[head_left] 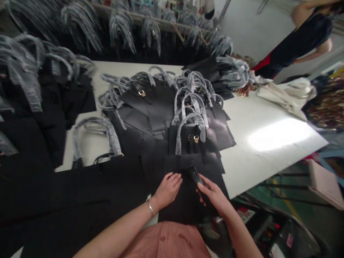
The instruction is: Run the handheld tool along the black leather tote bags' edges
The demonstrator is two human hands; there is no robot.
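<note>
My left hand [168, 190] lies palm down on a black leather bag panel [182, 204], fingers stretched out and nothing held. Close on its right, my right hand [211, 193] is wrapped round a long black handheld tool [194, 175], whose exact kind I cannot make out. The tool's front end points away from me, near a small slot at the panel's upper edge. Just beyond the panel lies a black handbag piece [178, 141] with gold buckles and a plastic-wrapped handle [192, 122]. Part of the tool is hidden by my right hand.
More black bag pieces with wrapped handles [25, 68] lie at left and in the middle of the white table [258, 157]. Behind hangs a rack of wrapped handles [120, 28]. Cream cloth [287, 93] rests at right; a person [298, 43] stands beyond.
</note>
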